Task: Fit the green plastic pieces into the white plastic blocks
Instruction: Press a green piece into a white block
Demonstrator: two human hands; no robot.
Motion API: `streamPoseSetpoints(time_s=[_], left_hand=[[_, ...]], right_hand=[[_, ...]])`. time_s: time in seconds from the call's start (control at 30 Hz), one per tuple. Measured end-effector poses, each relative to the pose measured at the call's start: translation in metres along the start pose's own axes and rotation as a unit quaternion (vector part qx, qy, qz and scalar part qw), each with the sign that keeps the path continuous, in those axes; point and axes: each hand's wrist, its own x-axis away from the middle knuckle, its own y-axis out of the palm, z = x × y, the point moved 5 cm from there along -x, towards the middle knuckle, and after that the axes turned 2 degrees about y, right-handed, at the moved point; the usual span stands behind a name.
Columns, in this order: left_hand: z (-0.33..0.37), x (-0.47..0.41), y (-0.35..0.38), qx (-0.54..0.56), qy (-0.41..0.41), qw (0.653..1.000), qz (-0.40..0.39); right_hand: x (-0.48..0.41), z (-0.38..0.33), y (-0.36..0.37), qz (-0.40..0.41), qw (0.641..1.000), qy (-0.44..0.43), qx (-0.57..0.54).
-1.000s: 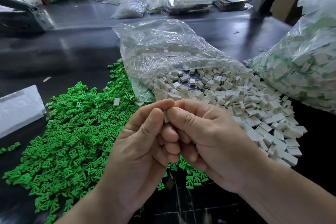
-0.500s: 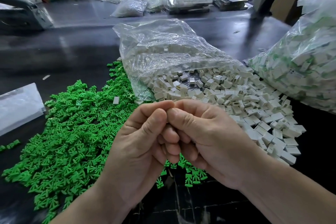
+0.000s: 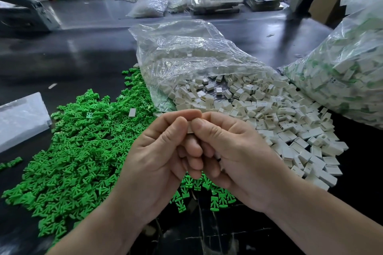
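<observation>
My left grip and right grip meet in the near middle of the scene, raised above the tabletop, knuckles touching and fingers curled. Both are clamped together on one small white block, pinched between thumb tips and forefingers. Only a pale sliver of it shows between my thumbs. I cannot tell whether a green piece sits in it, as my fingers hide the rest.

To the left and under my wrists lies the heap of green pieces, spread loose on the dark tabletop, with a single white block lying on top of it near its far edge. To the right, the loose white blocks spill from the mouth of a clear bag lying on its side just beyond my hands. At the far right edge stands a fuller bag, packed with white blocks that show touches of green. A flat whitish plastic bag lies at the left edge, apart from the green heap.
</observation>
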Motion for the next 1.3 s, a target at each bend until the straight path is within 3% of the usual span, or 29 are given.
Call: streamPoseSetpoints(time_s=[0.17, 0.23, 0.27, 0.33, 0.4, 0.47, 0.57, 0.73, 0.93, 1.03, 1.1, 1.17, 1.3], left_hand=[[-0.001, -0.003, -0.021, -0.075, 0.027, 0.997, 0.022], [0.002, -0.002, -0.035, -0.215, 0.073, 0.972, 0.069], [0.004, -0.001, -0.042, -0.314, 0.104, 0.939, 0.096], [0.011, -0.002, -0.050, -0.524, 0.150, 0.830, 0.118], [0.004, -0.008, -0.044, -0.686, 0.135, 0.713, 0.052], [-0.013, -0.014, -0.042, -0.752, 0.086, 0.653, -0.019], [-0.020, -0.014, -0.036, -0.792, 0.079, 0.602, -0.061], [-0.006, -0.013, -0.034, -0.742, 0.163, 0.650, -0.029], [-0.002, -0.014, -0.038, -0.683, 0.138, 0.717, 0.018], [0.008, -0.010, -0.042, -0.581, 0.151, 0.797, 0.064], [0.012, -0.006, -0.042, -0.460, 0.133, 0.873, 0.092], [0.012, -0.003, -0.040, -0.350, 0.115, 0.924, 0.106], [0.010, 0.002, -0.029, -0.327, 0.132, 0.929, 0.112]], right_hand=[[-0.002, 0.002, -0.004, 0.003, 0.998, 0.030, -0.055], [-0.004, 0.002, -0.005, -0.026, 0.991, 0.045, -0.121], [-0.005, 0.000, -0.004, -0.051, 0.983, 0.047, -0.169], [-0.006, -0.005, -0.002, -0.113, 0.958, 0.045, -0.259], [-0.006, -0.005, -0.001, -0.142, 0.942, 0.048, -0.301], [-0.008, -0.003, -0.003, -0.135, 0.945, 0.057, -0.294], [-0.013, 0.001, -0.015, -0.081, 0.959, 0.075, -0.263], [-0.017, 0.002, -0.035, -0.001, 0.974, 0.070, -0.217], [-0.015, 0.007, -0.032, 0.026, 0.990, 0.079, -0.113], [-0.013, 0.004, -0.030, 0.035, 0.997, 0.066, -0.033], [-0.012, 0.005, -0.028, 0.039, 0.997, 0.061, 0.034], [-0.010, 0.007, -0.024, 0.031, 0.993, 0.063, 0.100], [-0.006, 0.011, -0.013, -0.016, 0.994, 0.088, 0.064]])
